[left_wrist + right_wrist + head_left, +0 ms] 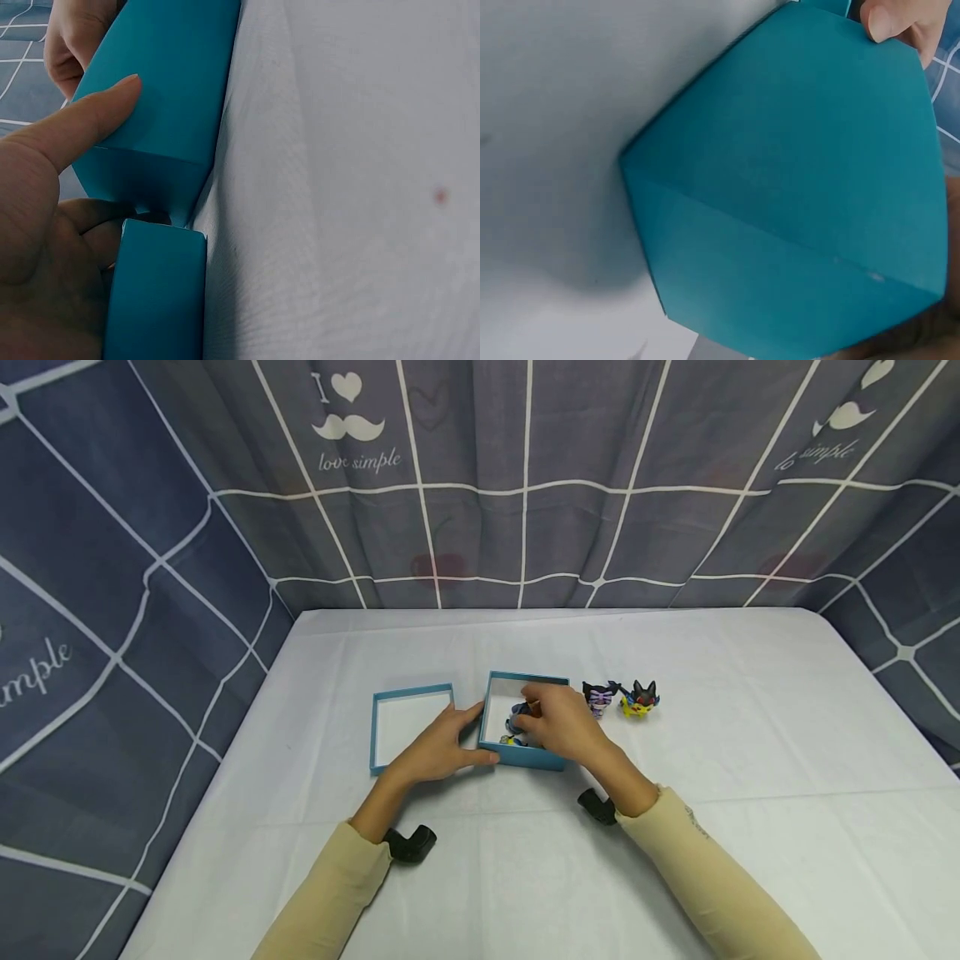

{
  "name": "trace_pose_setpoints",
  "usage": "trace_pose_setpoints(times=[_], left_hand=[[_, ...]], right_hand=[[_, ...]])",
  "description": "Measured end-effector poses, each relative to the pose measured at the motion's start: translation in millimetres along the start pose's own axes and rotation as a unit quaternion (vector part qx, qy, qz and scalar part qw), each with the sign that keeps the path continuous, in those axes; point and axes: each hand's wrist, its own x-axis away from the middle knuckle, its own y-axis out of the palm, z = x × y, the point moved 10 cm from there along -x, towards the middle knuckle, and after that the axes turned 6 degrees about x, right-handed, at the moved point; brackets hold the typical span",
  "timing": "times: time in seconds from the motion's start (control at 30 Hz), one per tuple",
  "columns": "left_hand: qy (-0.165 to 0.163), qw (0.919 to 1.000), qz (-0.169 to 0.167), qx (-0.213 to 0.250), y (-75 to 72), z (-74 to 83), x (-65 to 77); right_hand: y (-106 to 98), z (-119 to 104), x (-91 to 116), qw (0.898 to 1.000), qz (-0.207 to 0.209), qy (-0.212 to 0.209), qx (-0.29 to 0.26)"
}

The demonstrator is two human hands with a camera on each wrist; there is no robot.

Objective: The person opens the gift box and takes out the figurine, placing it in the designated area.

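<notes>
A teal box [525, 758] with a white inside stands on the table. My left hand [437, 750] grips its left front corner, thumb [112, 109] on the front face and fingers along the left side. Inside the box, my right hand [564, 720] pinches a small blue figurine [513, 721], partly hidden by the fingers. Another small figurine with yellow on it [512, 741] lies near the box's front wall. In the right wrist view the box wall [780, 165] covers most of the right hand.
Left of the box lies a matching teal lid [408, 727], inside up, close by the left hand. Right of the box stand a purple and black figurine [599, 697] and a yellow figurine with black ears [639, 700]. A white cloth covers the table [735, 727]; grey checked curtains [562, 535] surround it.
</notes>
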Motion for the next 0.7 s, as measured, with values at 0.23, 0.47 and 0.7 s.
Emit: trace_pose_setpoints(times=[0.23,0.47,0.7], left_hand=[[-0.005,1.0000,-0.001,0.000,0.1,-0.1,1.2],[-0.003,1.0000,0.002,0.002,-2.0,-1.0,2.9],[0.004,1.0000,0.002,-0.002,-1.8,-0.2,2.0]], right_hand=[[2.9,-3.7,-1.7,0.999,-0.007,-0.010,0.037],[7.2,-9.9,-2.1,0.996,0.003,-0.047,0.077],[6.0,-11.1,-2.2,0.995,0.022,-0.044,0.085]])
